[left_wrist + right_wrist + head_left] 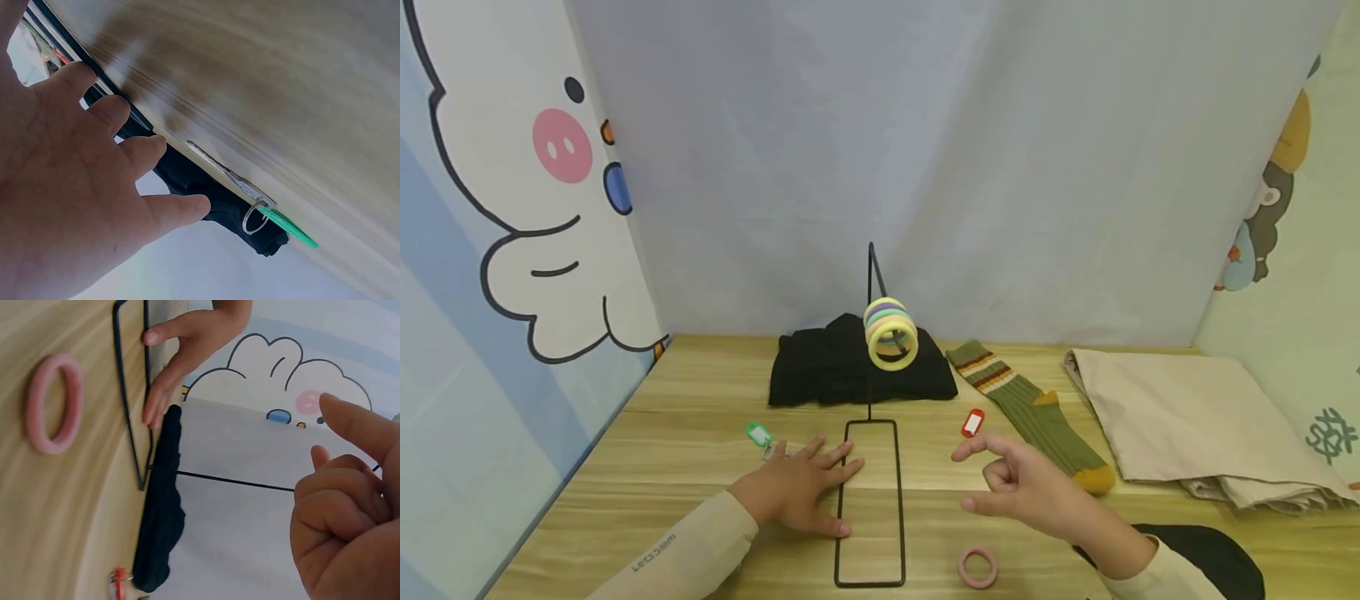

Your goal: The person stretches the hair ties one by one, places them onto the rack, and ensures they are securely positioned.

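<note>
My left hand [801, 487] rests spread on the table, its fingertips and thumb at the left side of the base of a black wire stand [902, 500]. From the stand's upper arm hang several pastel rings [891, 333] in yellow, purple, green and orange. Right of the base, my right hand [1037, 492] is held in the air with nothing in it. Its thumb and index finger stand apart while the other fingers curl toward the palm. A pink ring [977, 567] lies flat on the table nearby, also seen as a pink ring [55, 404] in the right wrist view.
A green key tag [759, 434] with a key lies beside my left hand. Behind the base is a folded black cloth [812, 367]. On the right lie a red key tag [973, 422], an olive sock [1030, 412], a beige cloth [1172, 417] and a black item [1213, 554].
</note>
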Demonstrator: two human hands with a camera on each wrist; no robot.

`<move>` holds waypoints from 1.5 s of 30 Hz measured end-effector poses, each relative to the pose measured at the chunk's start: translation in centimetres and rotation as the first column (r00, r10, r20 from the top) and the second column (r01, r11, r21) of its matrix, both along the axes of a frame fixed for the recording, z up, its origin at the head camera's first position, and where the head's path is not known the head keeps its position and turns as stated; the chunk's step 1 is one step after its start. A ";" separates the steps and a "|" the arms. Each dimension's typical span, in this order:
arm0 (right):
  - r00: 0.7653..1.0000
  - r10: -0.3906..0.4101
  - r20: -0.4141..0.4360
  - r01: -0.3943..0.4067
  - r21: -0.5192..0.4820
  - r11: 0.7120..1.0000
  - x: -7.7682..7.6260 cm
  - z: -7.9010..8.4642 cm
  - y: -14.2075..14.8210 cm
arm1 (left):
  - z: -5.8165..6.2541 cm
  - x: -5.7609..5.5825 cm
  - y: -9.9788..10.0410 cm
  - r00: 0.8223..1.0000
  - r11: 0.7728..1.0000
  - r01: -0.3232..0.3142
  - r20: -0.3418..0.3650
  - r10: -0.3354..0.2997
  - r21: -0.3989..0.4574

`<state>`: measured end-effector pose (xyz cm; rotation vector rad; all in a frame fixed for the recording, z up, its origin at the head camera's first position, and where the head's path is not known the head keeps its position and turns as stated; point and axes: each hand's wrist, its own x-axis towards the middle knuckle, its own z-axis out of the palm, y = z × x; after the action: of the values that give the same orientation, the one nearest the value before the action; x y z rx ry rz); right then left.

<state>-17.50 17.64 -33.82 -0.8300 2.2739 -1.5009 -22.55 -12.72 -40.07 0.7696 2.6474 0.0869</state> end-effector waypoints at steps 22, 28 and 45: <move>0.942 0.105 0.319 -0.150 0.121 0.981 -0.5 -5.2 2.5 | 0.1 0.2 0.0 1.000 1.000 -0.011 0.007 0.011 0.009; 0.907 0.232 0.350 -0.276 0.078 0.958 -0.5 -5.9 2.7 | -0.1 0.1 -0.1 1.000 1.000 -0.010 0.003 0.010 0.015; 0.950 0.226 0.216 -0.278 0.251 0.927 -0.1 -6.6 2.4 | -0.3 -0.2 -0.1 1.000 1.000 -0.003 0.007 0.003 0.003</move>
<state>-17.55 20.03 -40.47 -0.8268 2.0851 -1.0661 -22.70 -12.83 -40.42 0.7644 2.6422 0.0946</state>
